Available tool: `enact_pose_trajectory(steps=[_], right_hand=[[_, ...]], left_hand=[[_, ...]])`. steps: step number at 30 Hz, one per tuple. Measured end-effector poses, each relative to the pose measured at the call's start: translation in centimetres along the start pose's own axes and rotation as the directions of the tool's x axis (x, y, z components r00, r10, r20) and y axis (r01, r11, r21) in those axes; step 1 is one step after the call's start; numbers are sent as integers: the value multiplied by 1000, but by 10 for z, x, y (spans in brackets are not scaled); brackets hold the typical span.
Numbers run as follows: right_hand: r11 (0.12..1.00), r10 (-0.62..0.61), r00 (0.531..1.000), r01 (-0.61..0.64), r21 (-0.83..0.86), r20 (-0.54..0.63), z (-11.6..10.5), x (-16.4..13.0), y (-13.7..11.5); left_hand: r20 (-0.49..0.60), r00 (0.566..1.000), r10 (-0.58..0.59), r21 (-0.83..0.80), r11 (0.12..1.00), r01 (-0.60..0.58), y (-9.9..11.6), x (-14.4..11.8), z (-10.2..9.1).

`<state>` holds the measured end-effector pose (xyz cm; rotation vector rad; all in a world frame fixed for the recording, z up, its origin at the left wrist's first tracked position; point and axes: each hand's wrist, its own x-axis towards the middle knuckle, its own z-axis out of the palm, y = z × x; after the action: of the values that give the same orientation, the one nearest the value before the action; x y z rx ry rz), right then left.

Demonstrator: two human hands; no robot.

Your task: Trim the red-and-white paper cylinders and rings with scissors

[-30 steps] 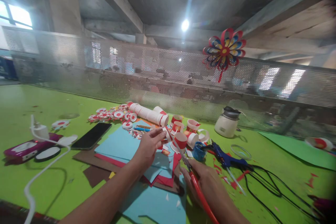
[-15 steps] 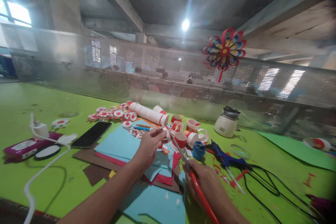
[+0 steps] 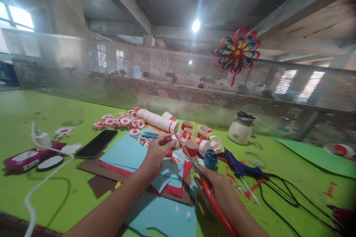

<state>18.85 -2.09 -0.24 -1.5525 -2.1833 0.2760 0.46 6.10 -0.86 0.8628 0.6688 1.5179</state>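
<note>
Over the green desk (image 3: 22, 114), the right hand (image 3: 218, 189) grips red-handled scissors (image 3: 206, 188), long axis slanting forward-left, tips just beside the left hand (image 3: 155, 152). Its fingers are bunched by red-and-white paper (image 3: 177, 144); whether they pinch it, I cannot tell.

The near end of the red scissors handle (image 3: 217, 209) has been swung slightly toward 3 o'clock, the wrist of the right hand (image 3: 219, 188) carried along.
</note>
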Motion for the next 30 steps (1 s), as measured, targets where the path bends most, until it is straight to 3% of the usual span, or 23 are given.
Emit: enact_pose_trajectory(steps=[14,22,30], right_hand=[[997,25,999,-28,-74,-43,3,-3,1],[993,15,999,-20,-116,-43,5,-2,1],[998,-6,1000,5,-61,-15,5,-1,4]], left_hand=[[3,1000,27,41,999,-27,-3,0,1],[56,996,-68,-50,996,71,6,-7,3],[69,991,-112,-7,994,113,8,0,-4]])
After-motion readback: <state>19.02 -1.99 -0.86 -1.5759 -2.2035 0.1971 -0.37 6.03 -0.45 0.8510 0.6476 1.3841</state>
